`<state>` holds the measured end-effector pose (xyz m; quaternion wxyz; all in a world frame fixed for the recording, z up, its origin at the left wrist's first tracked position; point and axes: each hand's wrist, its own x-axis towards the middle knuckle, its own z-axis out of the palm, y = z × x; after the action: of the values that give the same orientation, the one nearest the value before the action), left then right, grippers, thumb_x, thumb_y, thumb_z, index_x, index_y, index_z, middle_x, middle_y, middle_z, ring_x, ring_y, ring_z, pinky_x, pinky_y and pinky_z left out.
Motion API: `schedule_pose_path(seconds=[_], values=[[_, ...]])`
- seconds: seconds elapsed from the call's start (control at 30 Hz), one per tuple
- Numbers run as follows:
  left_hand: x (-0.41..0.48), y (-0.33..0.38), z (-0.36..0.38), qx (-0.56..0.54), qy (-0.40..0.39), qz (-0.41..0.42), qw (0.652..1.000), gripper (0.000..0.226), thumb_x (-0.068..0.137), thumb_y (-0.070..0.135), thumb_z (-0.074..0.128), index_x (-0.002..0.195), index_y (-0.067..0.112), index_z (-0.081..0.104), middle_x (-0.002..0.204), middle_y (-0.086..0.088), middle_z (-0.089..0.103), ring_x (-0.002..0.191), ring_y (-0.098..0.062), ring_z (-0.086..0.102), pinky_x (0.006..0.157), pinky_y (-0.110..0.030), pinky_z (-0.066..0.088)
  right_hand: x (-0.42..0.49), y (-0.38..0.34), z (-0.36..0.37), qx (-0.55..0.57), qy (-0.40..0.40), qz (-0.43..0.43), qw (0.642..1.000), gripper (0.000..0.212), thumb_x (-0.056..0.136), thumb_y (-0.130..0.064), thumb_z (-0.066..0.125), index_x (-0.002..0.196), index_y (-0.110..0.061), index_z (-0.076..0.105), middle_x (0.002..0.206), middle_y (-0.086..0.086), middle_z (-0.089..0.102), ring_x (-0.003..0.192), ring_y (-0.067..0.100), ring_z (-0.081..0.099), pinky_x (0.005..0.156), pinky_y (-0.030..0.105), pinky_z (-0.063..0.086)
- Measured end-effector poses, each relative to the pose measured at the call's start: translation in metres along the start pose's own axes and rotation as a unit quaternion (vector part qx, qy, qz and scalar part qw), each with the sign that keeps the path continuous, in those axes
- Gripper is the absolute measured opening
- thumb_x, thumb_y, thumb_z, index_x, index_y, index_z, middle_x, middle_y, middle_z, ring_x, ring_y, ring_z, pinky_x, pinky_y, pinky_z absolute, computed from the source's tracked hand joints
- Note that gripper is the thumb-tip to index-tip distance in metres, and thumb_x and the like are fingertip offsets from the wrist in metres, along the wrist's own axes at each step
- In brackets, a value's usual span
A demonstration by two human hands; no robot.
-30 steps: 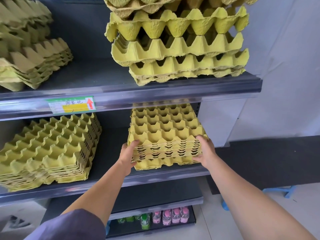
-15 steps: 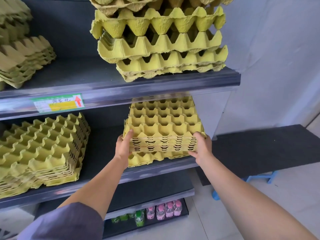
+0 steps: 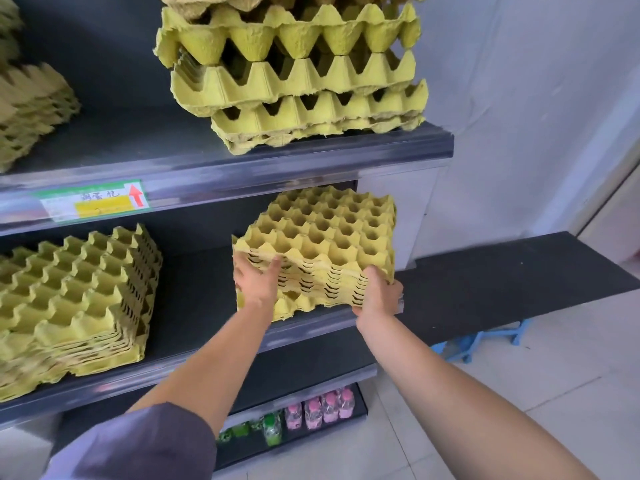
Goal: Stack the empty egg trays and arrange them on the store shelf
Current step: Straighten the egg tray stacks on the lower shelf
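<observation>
A stack of yellow-green empty egg trays (image 3: 322, 244) sits at the right end of the middle shelf (image 3: 311, 327). My left hand (image 3: 256, 282) grips the stack's near left corner, fingers on the front edge. At the near right corner, my right hand (image 3: 377, 294) grips the stack from the side and below. The upper trays are tilted and lifted a little off a lower tray (image 3: 294, 306) that stays on the shelf. Another neat stack of trays (image 3: 76, 299) lies at the left of the same shelf.
On the upper shelf (image 3: 242, 168) stands a loosely nested pile of trays (image 3: 294, 71), with another stack (image 3: 31, 109) at far left. A price label (image 3: 93, 200) is on the shelf edge. Bottles (image 3: 311, 410) fill the bottom shelf. A dark platform (image 3: 512, 275) and blue stool (image 3: 485, 337) are right.
Both hands have raised and tilted the upper trays of the right stack, and the left hand has shifted onto its front edge. The camera view swung left.
</observation>
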<state>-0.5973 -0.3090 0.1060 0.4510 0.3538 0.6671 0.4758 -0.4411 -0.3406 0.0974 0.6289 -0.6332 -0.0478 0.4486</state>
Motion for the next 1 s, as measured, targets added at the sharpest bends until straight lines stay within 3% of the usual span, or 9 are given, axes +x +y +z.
schedule_pose_path(seconds=[0.07, 0.2, 0.3, 0.4, 0.57, 0.7, 0.83, 1.0], values=[[-0.02, -0.012, 0.015, -0.036, -0.044, -0.055, 0.997, 0.085, 0.089, 0.042, 0.059, 0.149, 0.029, 0.0, 0.157, -0.006, 0.01, 0.138, -0.033, 0.026, 0.11, -0.054, 0.027, -0.009, 0.008, 0.006, -0.024, -0.002, -0.008, 1.0, 0.073, 0.066, -0.045, 0.064, 0.132, -0.025, 0.039, 0.125, 0.009, 0.046, 0.097, 0.029, 0.057, 0.084, 0.05, 0.054], [-0.054, -0.019, 0.048, -0.128, -0.135, -0.165, 0.969, 0.094, 0.086, 0.052, 0.058, 0.147, 0.036, -0.011, 0.155, -0.002, 0.018, 0.136, -0.034, 0.03, 0.101, -0.06, 0.038, -0.013, 0.021, 0.003, -0.099, -0.025, -0.007, 0.995, 0.079, 0.08, -0.048, 0.066, 0.142, -0.018, 0.026, 0.137, 0.014, 0.039, 0.114, 0.037, 0.049, 0.088, 0.045, 0.047], [-0.057, -0.013, 0.059, -0.148, -0.122, -0.196, 0.962, 0.097, 0.083, 0.052, 0.063, 0.147, 0.035, -0.007, 0.152, -0.004, 0.026, 0.132, -0.036, 0.034, 0.095, -0.062, 0.041, -0.01, 0.016, -0.004, -0.146, -0.048, -0.009, 0.988, 0.082, 0.083, -0.053, 0.063, 0.144, -0.016, 0.023, 0.141, 0.015, 0.039, 0.12, 0.037, 0.046, 0.08, 0.039, 0.038], [-0.057, -0.009, 0.063, -0.173, -0.103, -0.224, 0.953, 0.105, 0.077, 0.052, 0.068, 0.146, 0.039, -0.01, 0.153, -0.004, 0.024, 0.133, -0.038, 0.032, 0.095, -0.064, 0.039, -0.005, 0.012, -0.011, -0.154, -0.069, 0.002, 0.986, 0.086, 0.082, -0.061, 0.059, 0.146, -0.016, 0.023, 0.144, 0.014, 0.037, 0.125, 0.034, 0.043, 0.081, 0.037, 0.034], [-0.057, -0.006, 0.07, -0.161, -0.078, -0.241, 0.954, 0.098, 0.079, 0.046, 0.068, 0.146, 0.039, -0.004, 0.149, -0.006, 0.029, 0.129, -0.039, 0.036, 0.087, -0.06, 0.045, 0.014, -0.002, -0.021, -0.2, -0.032, -0.027, 0.979, 0.084, 0.083, -0.078, 0.029, 0.143, -0.019, 0.037, 0.143, 0.013, 0.039, 0.122, 0.036, 0.046, 0.092, 0.045, 0.041], [-0.057, -0.005, 0.075, -0.154, -0.06, -0.248, 0.955, 0.081, 0.085, 0.038, 0.063, 0.144, 0.032, 0.008, 0.142, -0.01, 0.034, 0.124, -0.038, 0.04, 0.084, -0.056, 0.046, 0.052, -0.033, -0.027, -0.226, -0.069, -0.038, 0.971, 0.078, 0.086, -0.067, 0.045, 0.146, -0.02, 0.03, 0.148, 0.012, 0.035, 0.128, 0.037, 0.041, 0.102, 0.051, 0.038], [-0.061, -0.006, 0.078, -0.16, -0.038, -0.235, 0.958, 0.081, 0.086, 0.037, 0.061, 0.145, 0.035, 0.005, 0.14, -0.01, 0.036, 0.123, -0.038, 0.042, 0.083, -0.052, 0.042, 0.089, -0.055, -0.028, -0.239, -0.147, -0.044, 0.959, 0.081, 0.086, -0.054, 0.058, 0.15, -0.021, 0.02, 0.153, 0.009, 0.028, 0.137, 0.033, 0.032, 0.108, 0.051, 0.032], [-0.066, -0.009, 0.085, -0.162, -0.006, -0.21, 0.964, 0.063, 0.084, 0.041, 0.061, 0.134, 0.032, 0.024, 0.121, -0.008, 0.042, 0.11, -0.034, 0.049, 0.089, -0.053, 0.041, 0.121, -0.078, -0.019, -0.243, -0.214, 0.018, 0.946, 0.078, 0.083, -0.055, 0.063, 0.143, -0.018, 0.03, 0.149, 0.009, 0.032, 0.133, 0.036, 0.034, 0.105, 0.057, 0.034]])
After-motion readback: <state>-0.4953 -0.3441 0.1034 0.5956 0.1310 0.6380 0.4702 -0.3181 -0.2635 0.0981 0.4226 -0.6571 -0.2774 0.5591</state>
